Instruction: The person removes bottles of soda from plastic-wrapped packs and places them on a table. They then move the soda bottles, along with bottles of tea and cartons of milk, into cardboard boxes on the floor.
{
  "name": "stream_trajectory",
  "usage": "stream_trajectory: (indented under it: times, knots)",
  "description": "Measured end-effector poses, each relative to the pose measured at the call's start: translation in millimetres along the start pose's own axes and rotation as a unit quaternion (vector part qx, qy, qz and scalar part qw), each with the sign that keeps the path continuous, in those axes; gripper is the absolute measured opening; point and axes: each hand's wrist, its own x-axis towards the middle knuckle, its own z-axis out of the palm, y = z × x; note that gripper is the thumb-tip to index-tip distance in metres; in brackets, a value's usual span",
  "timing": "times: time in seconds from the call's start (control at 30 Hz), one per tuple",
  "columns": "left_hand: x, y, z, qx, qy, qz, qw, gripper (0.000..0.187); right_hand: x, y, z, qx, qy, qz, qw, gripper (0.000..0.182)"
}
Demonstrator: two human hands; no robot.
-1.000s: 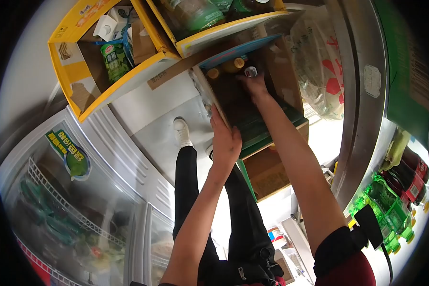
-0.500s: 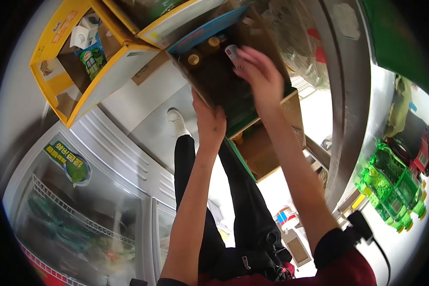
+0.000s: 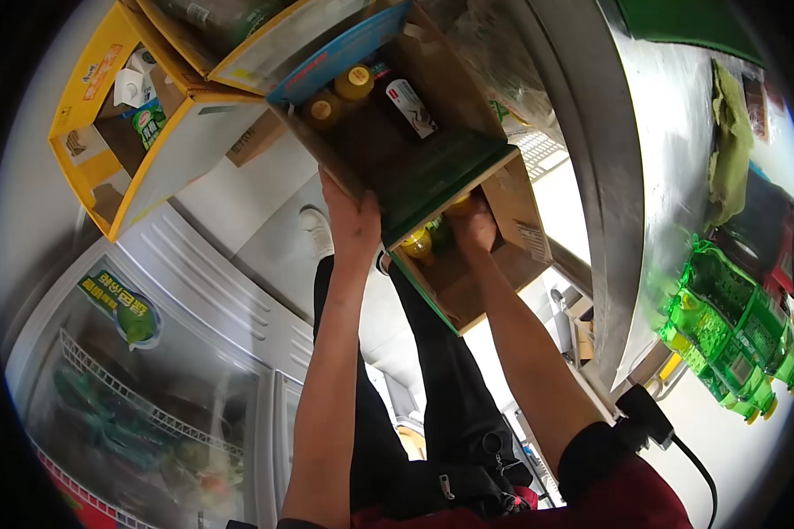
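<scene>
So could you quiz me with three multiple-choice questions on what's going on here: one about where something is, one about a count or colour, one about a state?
1. Where is the right hand?
A. Down in the lower cardboard box
B. On the freezer lid
C. On the green shrink-wrapped bottles

2. How many yellow bottle caps show in the upper cardboard box?
A. None
B. Two
C. Five

3. How does the white-labelled bottle in the upper box lie?
A. Upright with its cap up
B. On its side
C. Lifted out by a hand

Answers:
1 A, the hand reaches under the upper box's edge into the lower one, among the bottles there.
2 B, two round yellow caps sit side by side at the far end.
3 B, its label faces up along its length, and the left hand only grips the box's edge.
</scene>
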Motion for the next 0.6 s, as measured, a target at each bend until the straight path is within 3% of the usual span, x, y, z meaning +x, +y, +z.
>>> stream_trajectory:
  times: [0.1, 0.17, 0.2, 0.23, 0.27, 0.3, 0.33, 0.37, 0.4, 0.43, 0.47, 0.5, 0.57, 0.6]
  knots:
    - [-0.6, 0.3, 2.6, 0.02, 0.024, 0.002, 1.0, 0.066, -19.6, -28.4, -1.2, -0.115, -0.023, -0.066, 0.991, 0.084]
    - [-0.9, 1.8, 1.2, 0.022, 0.018, -0.003, 1.0, 0.067, -13.6, -28.2, 14.0, -0.06, 0.043, -0.14, 0.987, 0.087]
    - [2.8, 2.5, 0.7, 0.025, 0.022, 0.003, 0.999, 0.067, 9.0, -26.9, 27.7, -0.121, 0.11, -0.251, 0.954, 0.077]
    - [2.5, 3.5, 1.0, 0.012, 0.017, 0.009, 1.0, 0.067, 35.1, -23.6, 44.8, -0.117, 0.109, -0.254, 0.954, 0.077]
    - [0.4, 4.1, 1.0, 0.0, 0.01, 0.012, 1.0, 0.067, 59.3, -21.0, 61.2, 0.12, 0.019, -0.224, 0.967, 0.071]
    - [1.2, 1.5, 1.0, 0.004, 0.012, 0.013, 1.0, 0.067, 71.2, -21.2, 68.9, 0.35, -0.073, -0.18, 0.916, 0.064]
    - [2.2, -3.8, 0.8, 0.014, 0.01, 0.028, 0.999, 0.068, 69.6, -20.0, 68.5, 0.354, -0.077, -0.179, 0.915, 0.064]
    - [0.7, -1.3, -0.5, 0.023, 0.007, 0.041, 0.999, 0.068, 61.2, -20.4, 61.0, 0.371, -0.05, -0.288, 0.881, 0.056]
    - [0.0, 2.7, 0.3, 0.009, 0.008, -0.024, 1.0, 0.068, 55.6, -25.8, 53.3, 0.383, -0.021, -0.395, 0.835, 0.05]
    - [1.1, 3.9, 0.2, 0.01, 0.011, -0.023, 1.0, 0.068, 39.9, -39.5, 35.0, 0.384, -0.024, -0.398, 0.833, 0.05]
    - [1.6, 2.6, 0.8, 0.002, 0.013, -0.015, 1.0, 0.068, 14.2, -51.7, 9.2, 0.132, 0.004, -0.412, 0.902, 0.044]
    - [0.7, 1.4, 1.2, -0.007, 0.011, -0.008, 1.0, 0.068, -12.1, -56.9, -12.8, -0.132, 0.033, -0.395, 0.908, 0.039]
    - [1.9, 1.3, 0.6, -0.016, 0.012, 0.014, 1.0, 0.068, -53.8, -57.1, -37.5, -0.08, -0.013, -0.247, 0.966, 0.042]
    - [1.8, 1.3, 0.6, -0.016, 0.011, -0.024, 1.0, 0.068, -67.9, -49.2, -45.4, -0.03, 0.033, -0.297, 0.954, 0.043]
